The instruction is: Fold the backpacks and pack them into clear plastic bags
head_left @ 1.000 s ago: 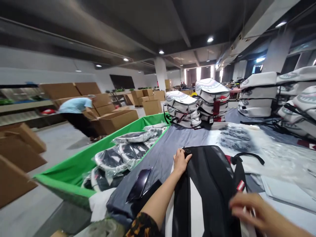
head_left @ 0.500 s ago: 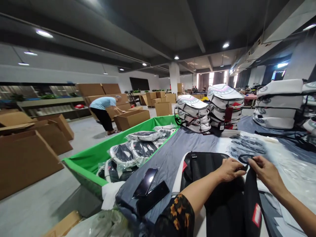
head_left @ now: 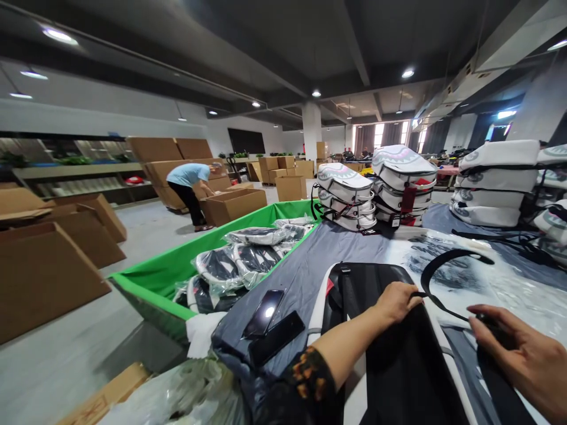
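Grey cloth table point(head_left: 305, 265), cardboard-stacked warehouse floor point(head_left: 66, 360)

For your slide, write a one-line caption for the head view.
Two hands, left and right, handle a black backpack and its strap on a packing table.

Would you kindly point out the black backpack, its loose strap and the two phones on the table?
black backpack point(head_left: 398, 360), head view, on its black back panel.
loose strap point(head_left: 447, 255), head view, top of the raised loop.
phones point(head_left: 264, 313), head view, screen of the upper phone.
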A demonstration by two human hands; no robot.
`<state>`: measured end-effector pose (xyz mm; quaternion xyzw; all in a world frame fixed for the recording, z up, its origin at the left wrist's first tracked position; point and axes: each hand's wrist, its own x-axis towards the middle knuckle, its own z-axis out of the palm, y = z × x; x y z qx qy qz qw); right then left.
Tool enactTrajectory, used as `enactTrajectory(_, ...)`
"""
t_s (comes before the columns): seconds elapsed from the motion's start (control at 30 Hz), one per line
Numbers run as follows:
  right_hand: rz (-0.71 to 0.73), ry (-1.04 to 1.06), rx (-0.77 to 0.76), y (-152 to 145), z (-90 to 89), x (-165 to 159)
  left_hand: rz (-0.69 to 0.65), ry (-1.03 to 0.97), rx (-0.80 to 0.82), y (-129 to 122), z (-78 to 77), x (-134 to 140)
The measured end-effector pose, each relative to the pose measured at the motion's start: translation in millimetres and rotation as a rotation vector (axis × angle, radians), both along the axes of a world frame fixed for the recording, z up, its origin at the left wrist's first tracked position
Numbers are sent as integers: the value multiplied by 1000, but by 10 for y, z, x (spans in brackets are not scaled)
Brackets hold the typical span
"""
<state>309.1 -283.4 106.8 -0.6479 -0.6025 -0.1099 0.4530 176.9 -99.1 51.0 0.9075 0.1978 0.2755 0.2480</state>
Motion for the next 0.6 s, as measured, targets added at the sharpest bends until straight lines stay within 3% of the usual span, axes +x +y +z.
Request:
enactTrajectory(0.1,77,35,-111,51,116,110,67,-150,240,-325,175,-207)
enactTrajectory(0.17,183,24,-160,169,229,54,1,-162,340,-406,322,-244)
enactTrajectory(0.23,284,21,-233,299,382,-29,-56,-42,315,-357,446,-247)
enactTrajectory(0.33,412,63,-371,471,611,-30,64,92,218,-238,493,-352)
enactTrajectory(0.4,468,84,-425,611,673,74,187,69,151,-282,401,-504)
enactTrajectory(0.47,432,41,-403,833,618,206,237,12,-25,-469,214,-655)
enactTrajectory(0.6,393,-95,-400,1503,246,318,73,-43,-564,-1046,-240,-833)
